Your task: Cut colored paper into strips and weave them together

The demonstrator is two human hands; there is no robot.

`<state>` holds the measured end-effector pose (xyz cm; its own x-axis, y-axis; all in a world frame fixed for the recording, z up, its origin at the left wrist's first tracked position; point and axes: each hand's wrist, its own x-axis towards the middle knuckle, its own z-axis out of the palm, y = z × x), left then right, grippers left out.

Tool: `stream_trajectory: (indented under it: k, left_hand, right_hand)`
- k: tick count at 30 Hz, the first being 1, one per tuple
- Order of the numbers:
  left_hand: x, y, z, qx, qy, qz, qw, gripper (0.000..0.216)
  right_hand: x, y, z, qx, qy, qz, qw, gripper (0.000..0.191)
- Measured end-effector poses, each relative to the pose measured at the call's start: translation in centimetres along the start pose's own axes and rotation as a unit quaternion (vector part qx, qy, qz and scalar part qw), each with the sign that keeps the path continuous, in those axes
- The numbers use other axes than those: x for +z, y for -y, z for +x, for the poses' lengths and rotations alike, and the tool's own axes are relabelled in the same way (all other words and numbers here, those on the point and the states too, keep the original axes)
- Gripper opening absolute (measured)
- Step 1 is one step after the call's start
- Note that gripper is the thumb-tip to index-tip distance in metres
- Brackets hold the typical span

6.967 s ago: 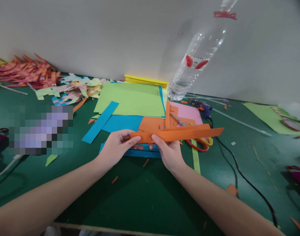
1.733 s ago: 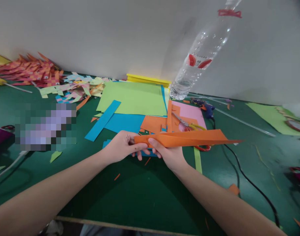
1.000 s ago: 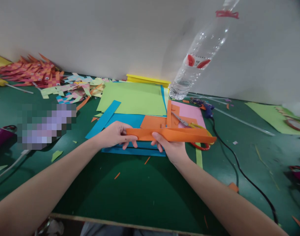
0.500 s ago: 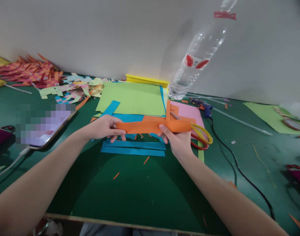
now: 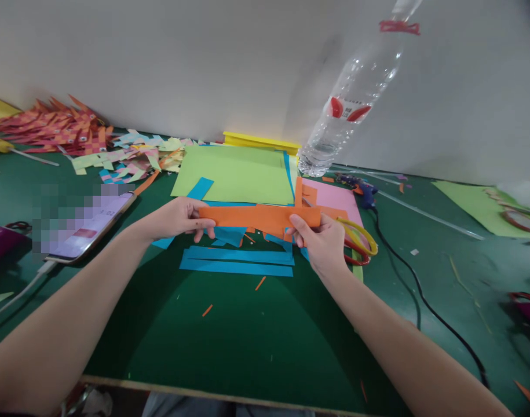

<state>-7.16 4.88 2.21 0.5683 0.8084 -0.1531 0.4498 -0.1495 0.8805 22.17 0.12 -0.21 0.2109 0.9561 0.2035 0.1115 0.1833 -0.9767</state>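
Note:
An orange paper strip is stretched level between my two hands, above the table. My left hand pinches its left end between thumb and fingers. Near the strip's right end, my right hand grips it with the thumb in front. Just below the strip, blue paper strips lie side by side on the table, with blue and orange scraps behind them. Beside my right hand are the yellow and red handles of scissors; their blades are mostly hidden.
Green sheets lie behind my hands. A clear plastic bottle leans at the wall. To the right are a glue gun and its black cable. A phone is at left, near woven orange-red paper pieces.
The orange strip has risen slightly and shifted left. My right hand's grip is now closer to its right end, and my left hand has moved a little up and left.

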Motion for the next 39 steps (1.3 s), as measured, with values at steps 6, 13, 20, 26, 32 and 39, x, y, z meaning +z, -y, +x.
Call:
stream_trajectory:
  k: [6, 13, 20, 26, 32, 39]
  left_hand:
    - [0.0, 0.5, 0.3, 0.003, -0.056, 0.013, 0.998, 0.029]
    - [0.6, 1.9, 1.2, 0.116, -0.443, 0.14, 0.878, 0.031]
    - [5.1, -1.2, 0.0, 0.34, -0.442, 0.403, 0.726, 0.039]
    - [7.5, -2.8, -1.0, 0.36, -0.254, 0.453, 0.775, 0.021]
    - [6.7, -2.1, -0.9, 0.354, -0.196, 0.451, 0.796, 0.02]
    - [6.8, -1.7, -0.7, 0.412, -0.254, 0.474, 0.735, 0.021]
  right_hand:
    - [0.3, -0.3, -0.1, 0.025, 0.025, 0.007, 0.999, 0.025]
    - [0.4, -0.3, -0.3, 0.035, 0.047, -0.015, 0.998, 0.028]
    - [0.9, 0.5, -1.8, -0.04, 0.101, -0.148, 0.983, 0.015]
    - [1.0, -0.4, -2.7, -0.24, 0.158, -0.256, 0.923, 0.01]
    - [0.6, -0.8, -2.5, -0.337, 0.211, -0.255, 0.881, 0.023]
    - [0.8, -0.6, -2.3, -0.406, 0.201, -0.233, 0.86, 0.03]
